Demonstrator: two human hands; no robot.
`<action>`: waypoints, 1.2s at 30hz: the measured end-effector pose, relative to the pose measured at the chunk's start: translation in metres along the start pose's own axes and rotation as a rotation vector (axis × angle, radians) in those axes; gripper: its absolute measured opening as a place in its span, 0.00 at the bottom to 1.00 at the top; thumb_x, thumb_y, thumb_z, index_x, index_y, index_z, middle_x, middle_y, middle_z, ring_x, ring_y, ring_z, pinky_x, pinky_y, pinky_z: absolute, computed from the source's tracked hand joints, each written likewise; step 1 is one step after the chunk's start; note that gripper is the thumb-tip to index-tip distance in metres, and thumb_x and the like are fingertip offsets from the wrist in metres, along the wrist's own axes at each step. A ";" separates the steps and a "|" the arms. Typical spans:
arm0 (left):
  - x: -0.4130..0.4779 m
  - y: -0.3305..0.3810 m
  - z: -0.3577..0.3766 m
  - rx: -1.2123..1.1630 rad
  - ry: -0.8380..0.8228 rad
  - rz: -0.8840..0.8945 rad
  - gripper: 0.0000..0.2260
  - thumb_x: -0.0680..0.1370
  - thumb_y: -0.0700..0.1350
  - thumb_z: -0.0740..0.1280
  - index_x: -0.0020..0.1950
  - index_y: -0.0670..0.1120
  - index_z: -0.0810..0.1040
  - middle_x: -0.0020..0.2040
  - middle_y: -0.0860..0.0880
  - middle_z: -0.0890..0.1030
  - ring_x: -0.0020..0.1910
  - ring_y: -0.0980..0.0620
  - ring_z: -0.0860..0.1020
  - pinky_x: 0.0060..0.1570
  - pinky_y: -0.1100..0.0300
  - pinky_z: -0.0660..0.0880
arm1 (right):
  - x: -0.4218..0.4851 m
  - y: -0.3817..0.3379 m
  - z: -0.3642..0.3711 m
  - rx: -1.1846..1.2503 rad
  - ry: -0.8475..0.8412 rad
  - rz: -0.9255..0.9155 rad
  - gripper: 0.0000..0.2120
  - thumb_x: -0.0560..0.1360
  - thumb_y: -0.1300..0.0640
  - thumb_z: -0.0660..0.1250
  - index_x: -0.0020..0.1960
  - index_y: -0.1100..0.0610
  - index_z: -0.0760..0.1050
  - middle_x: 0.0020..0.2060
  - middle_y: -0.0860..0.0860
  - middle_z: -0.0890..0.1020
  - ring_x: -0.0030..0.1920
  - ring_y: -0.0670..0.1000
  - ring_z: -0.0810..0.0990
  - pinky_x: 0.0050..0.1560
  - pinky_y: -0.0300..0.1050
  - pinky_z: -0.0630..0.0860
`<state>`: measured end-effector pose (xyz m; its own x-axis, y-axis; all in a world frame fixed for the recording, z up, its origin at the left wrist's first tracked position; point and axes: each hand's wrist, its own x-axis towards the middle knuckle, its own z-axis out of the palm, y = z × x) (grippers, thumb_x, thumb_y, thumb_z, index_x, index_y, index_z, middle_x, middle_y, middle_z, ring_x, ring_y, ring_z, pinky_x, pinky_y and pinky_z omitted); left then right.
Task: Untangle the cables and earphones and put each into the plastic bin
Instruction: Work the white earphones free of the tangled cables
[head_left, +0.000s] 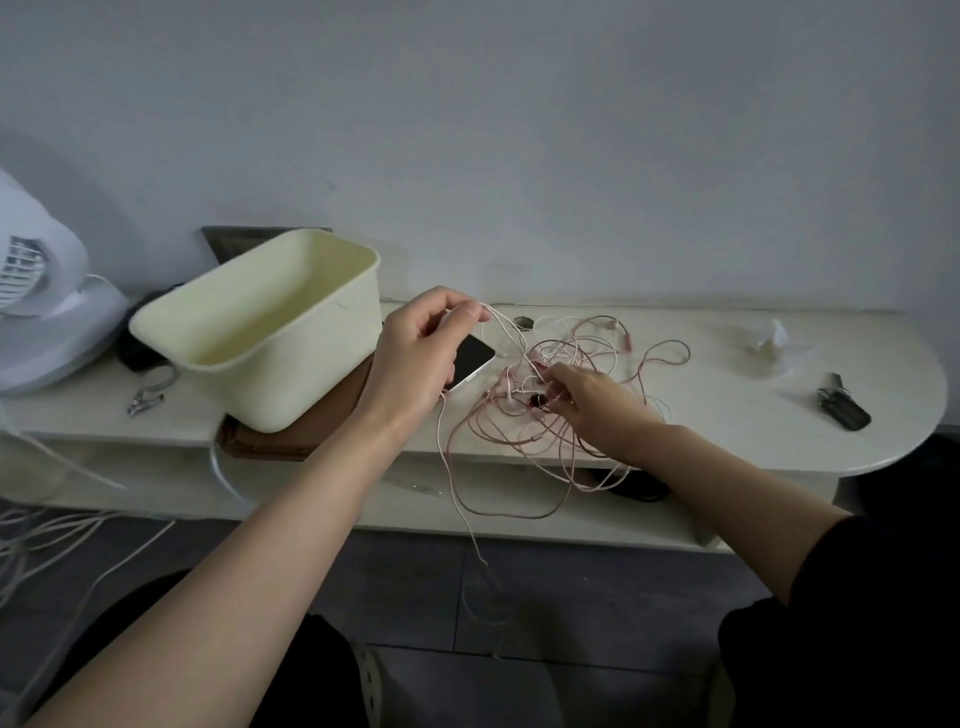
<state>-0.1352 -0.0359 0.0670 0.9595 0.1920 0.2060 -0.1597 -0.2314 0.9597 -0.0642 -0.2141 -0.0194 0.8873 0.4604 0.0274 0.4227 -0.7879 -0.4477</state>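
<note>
A tangle of pink and white cables and earphones (576, 364) lies on the cream table (727, 405), with loops hanging over the front edge. My left hand (421, 353) is raised above the table and pinches a white cable (506, 325) between thumb and fingers, pulling it up out of the tangle. My right hand (587, 400) rests low in the tangle, its fingers pinching the cables near a small dark piece. The pale yellow plastic bin (332, 291) stands tilted at the left, resting on a brown tray (291, 441); nothing shows inside it.
A phone (475, 361) lies screen up beside the bin, partly under my left hand. A white fan (36, 301) stands at far left, with a metal clip (148, 400) near it. Crumpled plastic (769, 343) and a dark object (841, 402) lie at the right end.
</note>
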 end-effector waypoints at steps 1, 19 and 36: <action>0.000 -0.001 0.000 0.004 -0.004 -0.005 0.10 0.79 0.43 0.63 0.40 0.48 0.79 0.27 0.49 0.61 0.27 0.51 0.61 0.35 0.54 0.65 | 0.000 -0.001 0.002 0.011 -0.009 -0.001 0.15 0.79 0.58 0.62 0.65 0.56 0.69 0.56 0.50 0.78 0.54 0.52 0.77 0.51 0.45 0.73; 0.021 -0.016 0.015 0.009 0.077 0.016 0.09 0.79 0.40 0.62 0.40 0.45 0.77 0.26 0.53 0.68 0.25 0.57 0.67 0.30 0.69 0.67 | 0.009 -0.025 0.012 0.300 -0.141 -0.199 0.09 0.77 0.64 0.62 0.56 0.58 0.74 0.50 0.49 0.80 0.51 0.45 0.76 0.57 0.35 0.70; 0.030 -0.059 0.030 0.320 0.019 -0.214 0.11 0.78 0.41 0.62 0.35 0.50 0.70 0.31 0.54 0.70 0.32 0.55 0.68 0.33 0.67 0.65 | 0.025 0.012 -0.027 0.353 0.284 0.142 0.08 0.77 0.63 0.64 0.44 0.66 0.80 0.40 0.60 0.83 0.40 0.57 0.83 0.48 0.56 0.79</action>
<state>-0.0898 -0.0454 0.0109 0.9582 0.2856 0.0136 0.1275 -0.4692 0.8738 -0.0319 -0.2230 0.0004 0.9680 0.1894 0.1649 0.2484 -0.6253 -0.7398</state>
